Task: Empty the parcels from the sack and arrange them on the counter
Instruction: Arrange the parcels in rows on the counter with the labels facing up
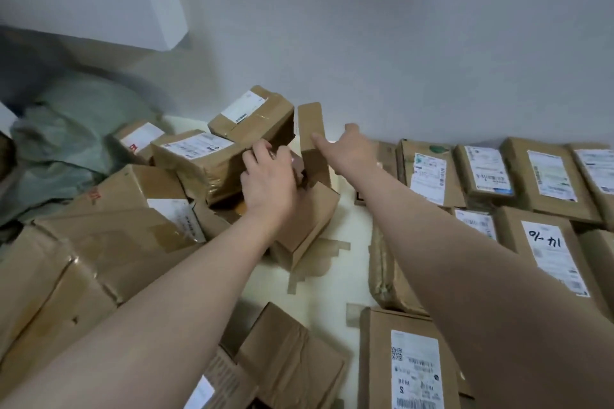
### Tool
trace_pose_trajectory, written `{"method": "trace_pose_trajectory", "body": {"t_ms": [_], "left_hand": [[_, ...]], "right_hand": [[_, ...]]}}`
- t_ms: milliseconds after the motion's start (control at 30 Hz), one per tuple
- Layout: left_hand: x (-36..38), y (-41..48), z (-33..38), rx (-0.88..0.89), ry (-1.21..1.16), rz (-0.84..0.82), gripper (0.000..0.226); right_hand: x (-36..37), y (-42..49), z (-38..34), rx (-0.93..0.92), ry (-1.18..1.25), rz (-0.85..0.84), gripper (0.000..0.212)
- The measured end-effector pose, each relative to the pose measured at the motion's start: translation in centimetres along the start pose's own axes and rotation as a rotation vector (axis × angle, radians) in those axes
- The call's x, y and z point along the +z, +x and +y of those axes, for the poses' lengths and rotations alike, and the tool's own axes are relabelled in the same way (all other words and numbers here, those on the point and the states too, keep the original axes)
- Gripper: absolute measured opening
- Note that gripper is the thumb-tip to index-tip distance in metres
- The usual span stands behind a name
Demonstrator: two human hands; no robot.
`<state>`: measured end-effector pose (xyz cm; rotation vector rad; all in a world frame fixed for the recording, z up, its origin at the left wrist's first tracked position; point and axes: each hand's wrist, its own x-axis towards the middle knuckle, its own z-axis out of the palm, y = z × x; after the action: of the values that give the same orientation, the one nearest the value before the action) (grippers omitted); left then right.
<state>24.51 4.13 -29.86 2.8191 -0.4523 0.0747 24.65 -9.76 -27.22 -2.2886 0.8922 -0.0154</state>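
A person reaches over a cream counter (352,226) crowded with cardboard parcels; the left grip (269,176) curls its fingers over a small parcel (309,219) in the loose pile beside the grey-green sack (66,136); the right grip (349,149), fingers extended and holding nothing, touches a narrow parcel (310,133) standing on end; labelled rows (545,176) lie flat to the right. Likely risk: tugging the small parcel free could topple the narrow one, or bring down the stacked parcels (232,143) leaning just beside it.
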Motion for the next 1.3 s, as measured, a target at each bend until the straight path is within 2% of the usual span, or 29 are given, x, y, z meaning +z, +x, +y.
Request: {"method": "trace_pose_trajectory", "body": {"t_ms": [67,133,200,267,333,433,467,600,700,767,833,900,933,1000,1167,1233,1300], "left_hand": [[0.0,-0.1,-1.1,-0.091,0.028,-0.007,0.055],[0.1,-0.5,-1.3,-0.157,0.142,0.042,0.044],[0.3,-0.8,-1.0,-0.086,0.299,0.094,0.038],[0.7,-1.2,-0.3,0.083,0.330,0.085,0.033],[1.1,-1.9,1.3,0.180,0.267,-0.012,0.037],[1.9,-3.0,3.6,0.164,0.339,-0.249,0.073],[2.3,-3.2,3.8,0.161,0.370,-0.292,0.076],[2.3,-3.2,2.7,0.179,0.393,-0.291,0.071],[1.5,-3.0,3.1,0.110,0.442,-0.403,0.071],[1.5,-1.9,4.0,-0.076,0.255,-0.402,0.062],[1.1,-0.2,4.6,-0.321,-0.266,-0.214,0.053],[0.4,1.7,4.7,-0.385,-0.800,-0.011,0.055],[0.1,2.6,4.6,-0.345,-0.911,0.017,0.060],[-0.6,4.3,4.4,-0.235,-0.925,-0.016,0.068],[-0.9,8.8,4.9,-0.128,-0.685,-0.191,0.083],[-0.5,9.4,5.2,-0.088,-0.618,-0.291,0.080],[0.1,9.1,5.6,-0.127,-0.645,-0.331,0.069]], "right_hand": [[0.4,0.0,0.1,-0.023,0.066,-0.011,0.046],[0.3,-0.5,0.5,-0.060,0.089,0.009,0.036],[-0.3,-1.1,1.5,-0.075,0.111,0.047,0.036],[-1.1,-1.5,2.5,-0.075,0.133,0.083,0.040],[-1.8,-1.5,3.4,-0.038,0.190,0.091,0.038],[-2.0,-1.7,3.6,0.012,0.221,0.051,0.037],[-1.7,-1.6,3.5,0.011,0.243,0.038,0.039],[-1.7,-1.6,2.8,0.031,0.515,-0.023,0.043],[-2.1,-1.4,2.1,0.078,0.654,-0.038,0.036],[-1.9,-1.1,1.8,0.093,0.660,-0.020,0.033],[-1.2,-0.8,2.4,0.087,0.596,0.006,0.037],[-0.4,-1.4,3.7,0.106,0.563,-0.022,0.040],[0.0,-1.8,4.5,0.122,0.545,-0.067,0.042],[0.3,-2.5,6.0,0.165,0.514,-0.160,0.045],[-0.8,-2.4,6.8,0.229,0.632,-0.317,0.036],[-0.5,-2.0,6.3,0.256,0.692,-0.381,0.040],[-0.1,-1.8,5.8,0.337,0.804,-0.428,0.045]]}}
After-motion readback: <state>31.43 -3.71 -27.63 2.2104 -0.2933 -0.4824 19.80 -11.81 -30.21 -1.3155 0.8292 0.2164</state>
